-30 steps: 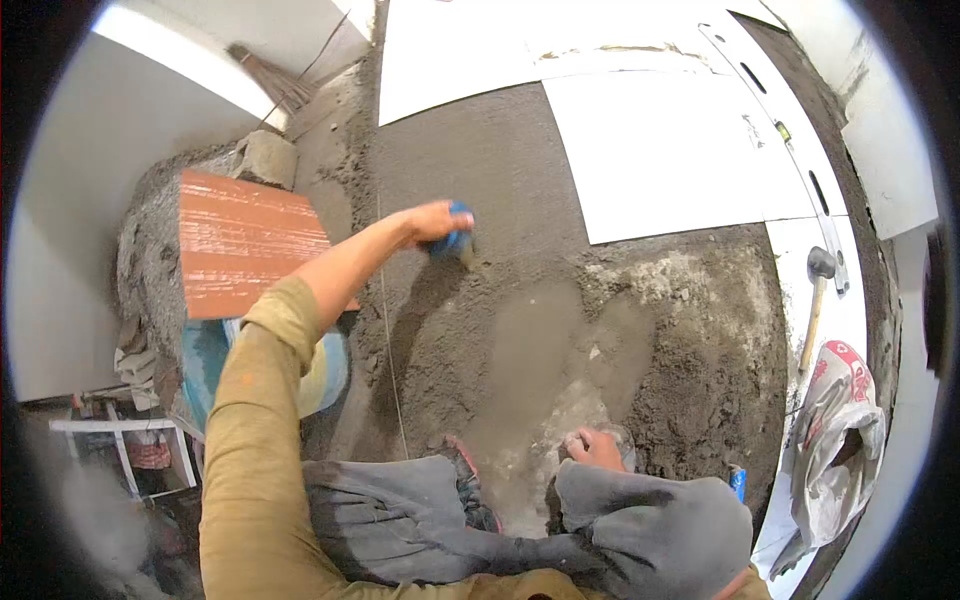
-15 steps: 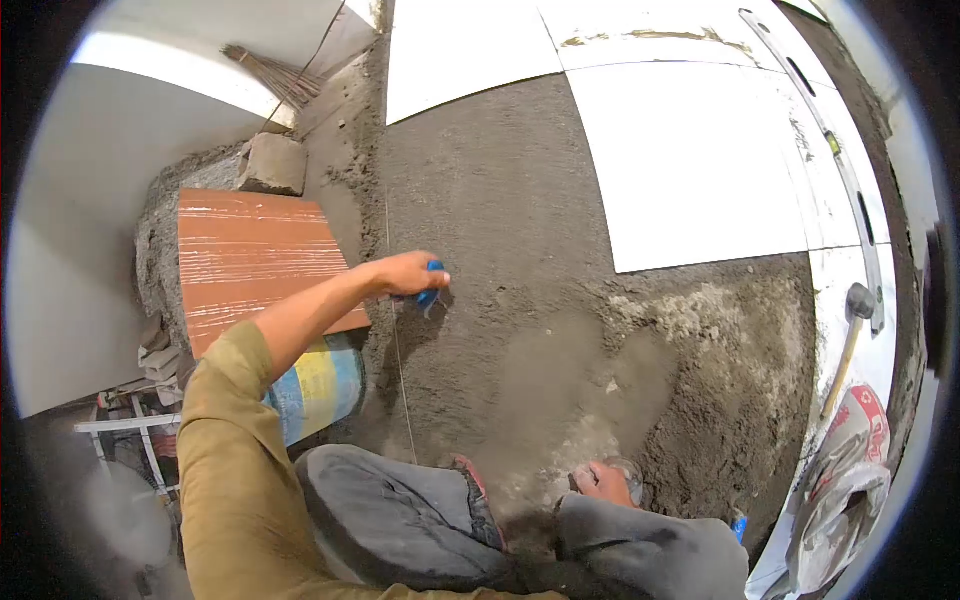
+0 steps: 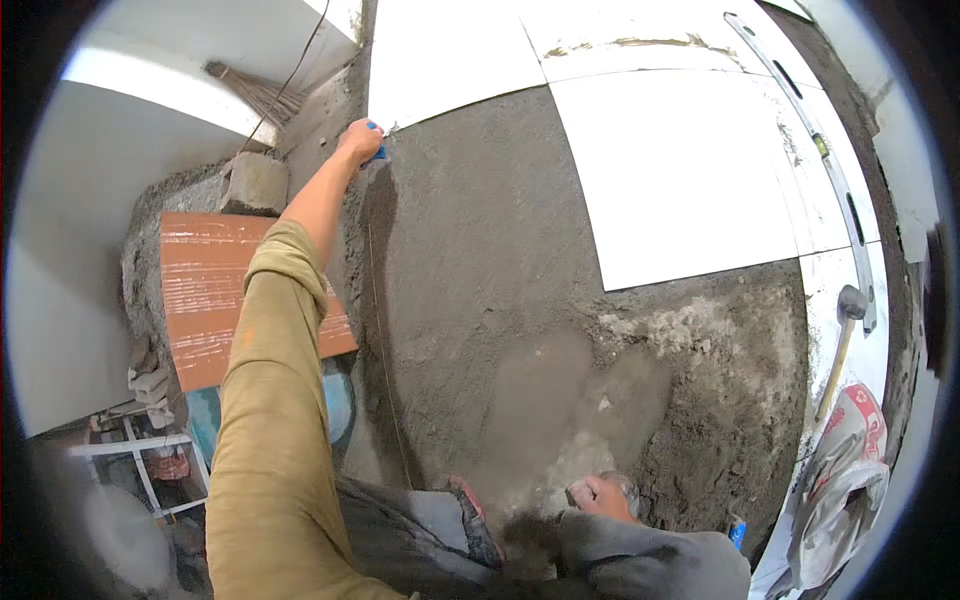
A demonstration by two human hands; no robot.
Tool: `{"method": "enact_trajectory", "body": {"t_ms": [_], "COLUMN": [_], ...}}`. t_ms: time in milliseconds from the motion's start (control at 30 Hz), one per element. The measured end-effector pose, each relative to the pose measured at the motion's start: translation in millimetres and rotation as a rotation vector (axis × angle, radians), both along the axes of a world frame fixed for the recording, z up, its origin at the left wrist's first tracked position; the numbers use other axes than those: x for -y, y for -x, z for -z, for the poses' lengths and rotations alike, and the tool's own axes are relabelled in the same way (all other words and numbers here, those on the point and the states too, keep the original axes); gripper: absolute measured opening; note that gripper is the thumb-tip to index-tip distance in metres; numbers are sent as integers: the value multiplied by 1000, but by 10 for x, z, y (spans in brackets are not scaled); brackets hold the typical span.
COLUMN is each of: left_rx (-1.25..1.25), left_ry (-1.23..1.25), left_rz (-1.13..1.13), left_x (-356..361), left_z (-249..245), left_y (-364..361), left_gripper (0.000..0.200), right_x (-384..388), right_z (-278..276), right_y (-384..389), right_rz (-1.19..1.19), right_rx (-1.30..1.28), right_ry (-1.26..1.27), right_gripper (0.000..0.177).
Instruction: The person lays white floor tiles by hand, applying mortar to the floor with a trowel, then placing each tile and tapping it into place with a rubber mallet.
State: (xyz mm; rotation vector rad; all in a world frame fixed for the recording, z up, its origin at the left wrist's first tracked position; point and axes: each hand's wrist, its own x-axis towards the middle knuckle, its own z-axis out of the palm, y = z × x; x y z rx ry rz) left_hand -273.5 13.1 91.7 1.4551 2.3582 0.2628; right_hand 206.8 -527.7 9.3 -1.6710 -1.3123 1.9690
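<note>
My left hand [image 3: 361,140] is closed around the blue handle of a trowel [image 3: 378,153] at the far left edge of the mortar bed [image 3: 470,220]. It is beside the near left corner of a white tile [image 3: 450,60]. The trowel's blade is hard to make out against the grey mortar. A thin string line [image 3: 385,360] runs along the left side of the bed, where a darker strip of mortar lies. My right hand is out of view.
An orange-brown tile [image 3: 215,290] and a concrete block [image 3: 254,184] lie at left. White tiles [image 3: 690,170] carry a spirit level [image 3: 822,145] and a mallet [image 3: 851,303] at right. A plastic bag [image 3: 840,490] lies nearby. My foot [image 3: 602,497] is at the bottom.
My left hand has moved forward with the trowel, from the middle left of the mortar to the tile's corner. A darker strip now shows along the string. The view has shifted slightly.
</note>
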Motion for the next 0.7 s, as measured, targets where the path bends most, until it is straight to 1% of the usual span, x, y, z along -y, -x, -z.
{"method": "enact_trajectory", "body": {"t_ms": [33,67,100,167,200,233,267,300,367,433,500,533,567,600,633,667,700], "left_rx": [6,-59,-122,-131,-150,-143,-497,-851,-382,137,191,114,88,9,-144,-144,-139], "left_ry": [-6,10,25,31,39,33,19,2,18,-293,-321,-304,-404,-477,-603,-614,-625], "left_rz": [10,-23,-54,-7,24,38,450,855,464,219,345,413,554,565,511,394,277], "left_x": [-76,-163,-243,-387,-469,-653,-904,-1023,-590,-241,104,341,752,1274,1658,2085,2510], "left_z": [-25,-54,-73,-26,-14,117,363,497,97,-247,-655,-896,-1250,-1733,-1984,-2293,-2602], "left_y": [-52,-108,-195,-468,-581,-571,-476,-405,-915,-1134,-1056,-920,-818,-828,-575,-267,42], "left_gripper": [32,30,29,30,31,31,36,42,42,43,50,56,60,62,57,53,48], "right_x": [27,40,-11,-79,-44,18,58,53,-7,-29,-39,-28,-13,11,61,117,104], "right_z": [32,58,9,-116,-69,5,45,27,-56,-88,-110,-115,-119,-56,38,74,11], "right_y": [-11,-23,-20,-16,-13,-1,3,0,-16,-9,-4,4,3,-1,-2,-18,-11], "right_rz": [-79,-157,-144,-115,-100,-66,-36,-35,-129,-125,-118,-99,-81,-79,-122,-162,-148], "right_rx": [47,96,104,41,48,44,39,44,84,82,83,81,81,91,117,148,165], "right_ry": [20,41,36,130,125,59,-7,-9,33,41,43,46,50,43,10,-19,-17], "right_gripper": [28,30,30,31,31,28,25,25,28,29,30,31,32,32,33,33,33]}}
